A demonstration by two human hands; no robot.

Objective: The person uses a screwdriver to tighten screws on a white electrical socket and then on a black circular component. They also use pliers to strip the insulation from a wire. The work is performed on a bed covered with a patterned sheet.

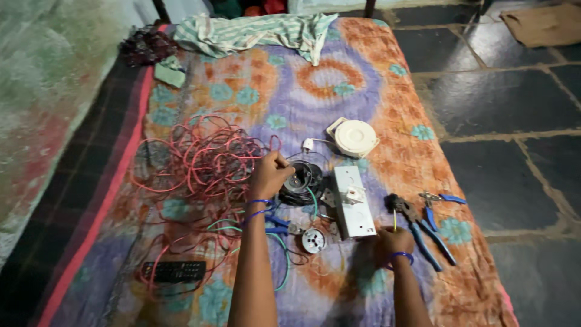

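left hand (270, 174): fingers curled shut around a strand of the red wire tangle (203, 162), pinched right at the tangle's 3 o'clock edge, just above the black coil.
right hand (392, 240): closed into a fist, gripping a thin yellow-handled tool (394, 219) that pokes straight up toward 12 o'clock; can't tell what kind of tool, too small.
black coil (302, 180): round spool of dark cable, touching the left hand at its 4 o'clock side.
white switch box (353, 201): long rectangle, lying flat between both hands, at 11 o'clock from the right fist, near but apart.
small round white fitting (313, 240): at 9 o'clock from the right hand, just beside the left forearm.
green wire (282, 254): loops past the left forearm, around 6 o'clock of the black coil.
pliers (419, 229): blue handles, at 2 o'clock of the right hand, close by; second blue-handled tool (440, 201) just beyond at 2 o'clock again.
round white case (353, 137): at 12 o'clock of the switch box, well apart from both hands.
remote (174, 270): black, at 7 o'clock of the wire tangle.
bed cover (315, 91): orange and purple print, under everything; striped cloth (254, 30) bunched at the far 12 o'clock end.
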